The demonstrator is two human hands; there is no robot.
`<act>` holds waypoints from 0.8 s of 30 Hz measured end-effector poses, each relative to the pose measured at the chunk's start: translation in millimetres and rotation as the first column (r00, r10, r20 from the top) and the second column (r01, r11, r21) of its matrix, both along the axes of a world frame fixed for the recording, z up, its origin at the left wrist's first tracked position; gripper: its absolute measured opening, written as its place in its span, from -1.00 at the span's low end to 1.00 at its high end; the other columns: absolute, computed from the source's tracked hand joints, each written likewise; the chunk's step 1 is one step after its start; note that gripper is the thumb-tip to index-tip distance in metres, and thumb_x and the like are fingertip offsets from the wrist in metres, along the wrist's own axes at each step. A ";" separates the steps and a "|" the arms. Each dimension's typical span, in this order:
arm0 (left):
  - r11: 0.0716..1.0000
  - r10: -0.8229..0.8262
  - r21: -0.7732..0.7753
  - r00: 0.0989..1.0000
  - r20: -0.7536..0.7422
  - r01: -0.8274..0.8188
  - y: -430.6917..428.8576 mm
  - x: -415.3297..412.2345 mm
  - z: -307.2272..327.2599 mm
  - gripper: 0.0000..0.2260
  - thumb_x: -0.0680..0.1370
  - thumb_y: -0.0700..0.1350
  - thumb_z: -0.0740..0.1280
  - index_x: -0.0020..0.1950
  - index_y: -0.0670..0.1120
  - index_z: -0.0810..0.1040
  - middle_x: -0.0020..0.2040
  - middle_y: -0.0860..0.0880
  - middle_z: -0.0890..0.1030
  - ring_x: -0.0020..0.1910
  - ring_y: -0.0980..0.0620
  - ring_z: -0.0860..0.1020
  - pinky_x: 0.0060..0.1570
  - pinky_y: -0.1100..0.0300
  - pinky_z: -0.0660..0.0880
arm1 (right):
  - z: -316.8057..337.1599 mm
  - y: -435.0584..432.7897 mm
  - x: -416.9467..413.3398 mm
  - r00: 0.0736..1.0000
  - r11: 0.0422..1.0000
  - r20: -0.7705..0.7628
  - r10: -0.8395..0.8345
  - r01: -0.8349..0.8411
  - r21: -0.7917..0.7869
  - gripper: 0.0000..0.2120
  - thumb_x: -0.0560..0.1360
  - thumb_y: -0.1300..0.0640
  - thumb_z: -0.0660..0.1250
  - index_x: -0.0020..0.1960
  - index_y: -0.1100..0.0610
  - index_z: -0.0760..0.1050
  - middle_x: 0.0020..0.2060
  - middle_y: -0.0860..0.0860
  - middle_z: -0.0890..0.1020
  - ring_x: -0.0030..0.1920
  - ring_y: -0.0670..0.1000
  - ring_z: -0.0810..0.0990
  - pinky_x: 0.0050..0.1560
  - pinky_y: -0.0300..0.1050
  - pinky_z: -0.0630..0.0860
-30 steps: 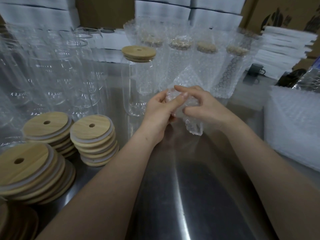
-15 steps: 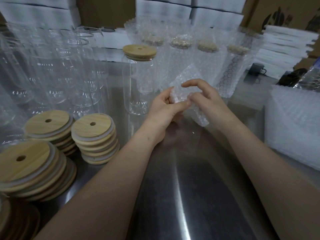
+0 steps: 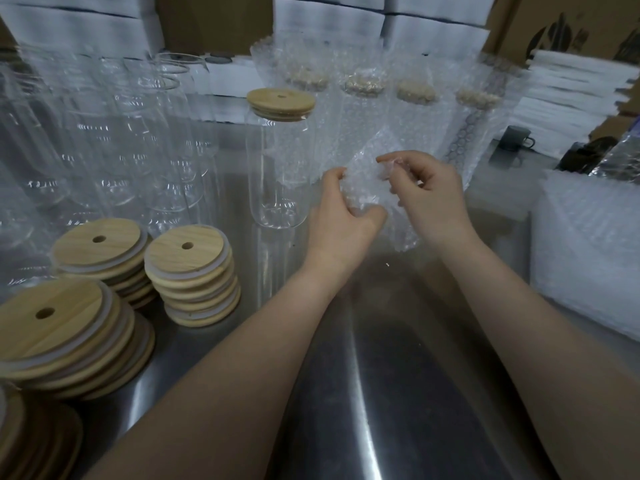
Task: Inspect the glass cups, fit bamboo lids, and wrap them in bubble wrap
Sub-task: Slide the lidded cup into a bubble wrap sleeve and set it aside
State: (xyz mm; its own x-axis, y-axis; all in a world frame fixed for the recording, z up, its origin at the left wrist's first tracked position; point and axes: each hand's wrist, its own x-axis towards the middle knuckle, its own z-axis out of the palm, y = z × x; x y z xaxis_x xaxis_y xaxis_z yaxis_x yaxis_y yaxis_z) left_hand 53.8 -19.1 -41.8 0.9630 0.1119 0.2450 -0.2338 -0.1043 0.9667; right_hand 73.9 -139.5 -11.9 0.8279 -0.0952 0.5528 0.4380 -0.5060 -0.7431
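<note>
Both hands hold one clear bubble wrap bag [image 3: 367,188] above the steel table [image 3: 398,358]. My left hand [image 3: 341,216] pinches its left edge and my right hand [image 3: 427,194] pinches its top right edge, pulling the mouth apart. A glass cup [image 3: 277,168] with a bamboo lid [image 3: 281,102] stands upright just left of my left hand, apart from it. Several bare glass cups [image 3: 114,150] stand at the left. Stacks of bamboo lids [image 3: 192,271] with straw holes sit at the front left.
Several wrapped, lidded cups [image 3: 412,109] stand in a row behind my hands. A pile of bubble wrap bags [image 3: 588,258] lies at the right. White boxes [image 3: 329,19] and cardboard line the back. A dark mug [image 3: 516,138] sits at the far right.
The hands have drawn apart, my right hand lifting and pulling the bag's edge to the right. The bag has spread open between them.
</note>
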 end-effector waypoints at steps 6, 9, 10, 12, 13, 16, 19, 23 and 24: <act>0.976 0.145 0.157 0.989 0.037 -0.149 5.9 1.3 -1.3 -0.49 0.36 -0.19 0.36 0.30 0.09 0.49 -0.24 0.09 0.57 -0.26 0.05 0.54 -0.12 0.16 0.51 | -0.2 3.4 -1.3 0.998 0.994 0.050 -0.031 0.036 -0.104 -0.76 0.60 0.26 0.25 0.18 0.14 0.63 -0.07 -0.08 0.64 -0.05 0.04 0.63 0.05 -0.10 0.55; 0.955 0.208 0.203 0.977 0.054 -0.215 11.8 -0.5 3.2 -0.47 0.36 -0.17 0.35 0.33 0.08 0.52 0.01 -0.08 0.64 -0.02 -0.08 0.59 0.00 0.15 0.51 | 2.6 3.0 -1.4 0.988 0.992 0.119 -0.100 0.108 -0.063 -0.72 0.61 0.26 0.22 0.25 0.17 0.59 -0.01 -0.09 0.63 0.02 -0.20 0.57 0.06 -0.36 0.46; 0.947 0.208 0.235 0.976 0.065 -0.218 11.6 -2.3 4.5 -0.48 0.36 -0.15 0.34 0.33 0.08 0.53 0.07 -0.09 0.62 0.02 -0.10 0.58 0.02 0.12 0.51 | 3.5 3.1 -1.4 0.984 0.990 0.132 -0.116 0.125 -0.059 -0.71 0.61 0.25 0.21 0.27 0.18 0.58 0.02 -0.07 0.63 0.04 -0.26 0.53 0.07 -0.40 0.43; 0.908 0.216 0.347 0.972 0.092 -0.235 7.5 -5.9 5.9 -0.52 0.40 -0.11 0.31 0.33 0.10 0.54 0.16 -0.05 0.53 0.07 -0.09 0.56 0.04 0.09 0.48 | 4.5 3.8 -1.5 0.982 0.988 0.137 -0.129 0.140 -0.069 -0.68 0.61 0.26 0.19 0.30 0.18 0.55 0.09 -0.01 0.66 0.07 -0.30 0.49 0.14 -0.39 0.42; 0.890 0.219 0.386 0.970 0.102 -0.242 4.7 -7.5 6.2 -0.53 0.42 -0.11 0.30 0.33 0.11 0.52 0.18 -0.02 0.49 0.08 -0.08 0.55 0.03 0.09 0.46 | 5.2 4.6 -1.9 0.983 0.987 0.130 -0.127 0.138 -0.078 -0.67 0.61 0.27 0.17 0.32 0.18 0.54 0.12 0.02 0.66 0.09 -0.29 0.48 0.17 -0.37 0.41; 0.877 0.196 0.423 0.974 0.115 -0.227 0.4 -11.2 5.3 -0.47 0.46 -0.17 0.26 0.44 0.09 0.41 0.26 0.00 0.46 0.16 -0.08 0.52 0.08 0.03 0.46 | 7.6 7.3 -4.1 0.988 0.988 0.105 -0.112 0.122 -0.091 -0.63 0.59 0.32 0.14 0.32 0.15 0.55 0.13 0.00 0.65 0.11 -0.26 0.51 0.22 -0.38 0.40; 0.884 0.209 0.394 0.966 0.151 -0.253 3.2 -13.3 5.5 -0.42 0.45 -0.29 0.23 0.44 0.09 0.34 0.21 -0.05 0.56 0.08 -0.14 0.55 0.04 -0.07 0.50 | 10.7 8.5 -7.4 0.992 0.991 0.068 -0.104 0.109 -0.080 -0.54 0.51 0.42 0.08 0.25 0.15 0.59 0.07 -0.07 0.63 0.11 -0.14 0.56 0.19 -0.43 0.41; 0.895 0.245 0.348 0.960 0.138 -0.278 4.3 -8.5 1.9 -0.57 0.44 -0.34 0.19 0.18 0.05 0.53 0.07 0.00 0.65 0.00 -0.08 0.59 -0.03 0.06 0.50 | 21.6 14.5 -15.3 0.995 0.995 0.010 -0.097 0.097 -0.039 -0.47 0.40 0.44 0.09 0.16 0.03 0.60 0.01 -0.18 0.60 0.12 -0.11 0.57 0.16 -0.37 0.45; 0.911 0.241 0.317 0.964 0.112 -0.265 4.8 -6.5 0.2 -0.60 0.44 -0.34 0.18 0.13 0.04 0.59 0.05 0.02 0.66 0.00 -0.04 0.60 -0.05 0.14 0.47 | 25.3 19.0 -17.5 0.997 0.997 0.014 -0.071 0.071 -0.020 -0.49 0.40 0.41 0.11 0.17 0.02 0.60 0.02 -0.19 0.60 0.13 -0.13 0.56 0.19 -0.32 0.46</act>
State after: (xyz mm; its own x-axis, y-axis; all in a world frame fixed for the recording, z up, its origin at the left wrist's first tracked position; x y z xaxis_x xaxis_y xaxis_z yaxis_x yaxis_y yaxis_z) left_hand 47.3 -14.3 -41.6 0.8925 0.2522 0.3738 -0.2221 -0.4755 0.8512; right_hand 56.4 -120.6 13.3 0.8122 -0.1416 0.5659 0.4102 -0.5512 -0.7266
